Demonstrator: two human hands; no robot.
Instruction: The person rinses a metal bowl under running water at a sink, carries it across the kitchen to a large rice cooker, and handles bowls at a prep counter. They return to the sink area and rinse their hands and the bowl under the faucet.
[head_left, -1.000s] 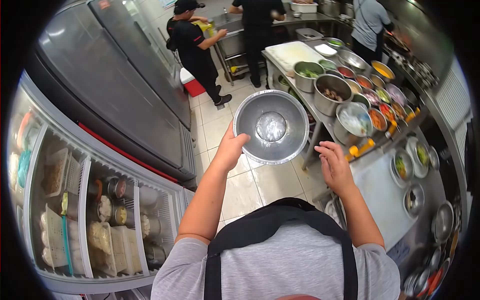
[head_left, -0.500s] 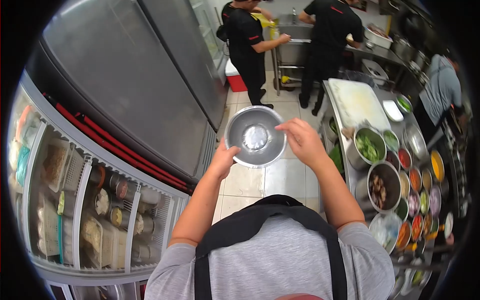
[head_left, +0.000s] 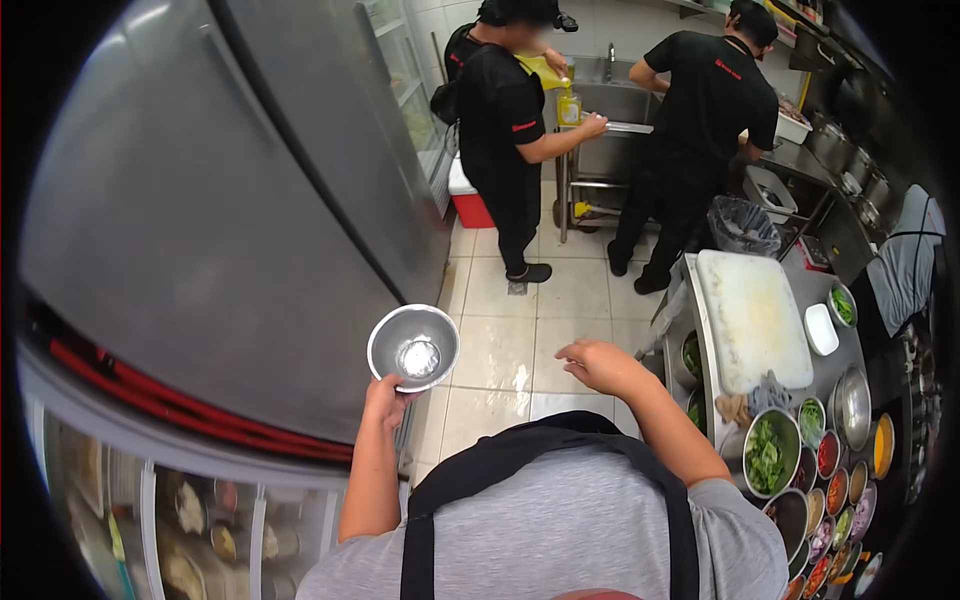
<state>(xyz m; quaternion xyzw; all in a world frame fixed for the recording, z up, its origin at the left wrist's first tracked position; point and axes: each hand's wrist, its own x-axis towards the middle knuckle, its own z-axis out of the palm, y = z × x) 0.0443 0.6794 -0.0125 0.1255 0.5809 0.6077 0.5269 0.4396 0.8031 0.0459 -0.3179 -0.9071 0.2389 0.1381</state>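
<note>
A round metal mixing bowl (head_left: 385,345) is tilted toward me, and its inside shows only a bright shine at the bottom. My left hand (head_left: 388,400) grips its near rim, thumb over the edge and fingers underneath. The bowl hangs in front of the big grey refrigerator door. Apart from the bowl, my right hand (head_left: 600,366) hovers over the floor at the centre right. Its fingers are stretched forward, somewhat bent, with nothing in them.
On the right a metal counter carries a white cutting board (head_left: 755,320), a pot of green leaves (head_left: 771,452) and several ingredient containers. Ahead, people in black stand by a sink (head_left: 615,100). Left are a grey refrigerator (head_left: 200,220) and a glass-topped chiller (head_left: 200,465). A red cooler (head_left: 472,208) sits behind.
My right hand has let go of the bowl's rim and moved down, away from it. The bowl has shifted left and lower in my left hand. The view has tilted up toward the sink.
</note>
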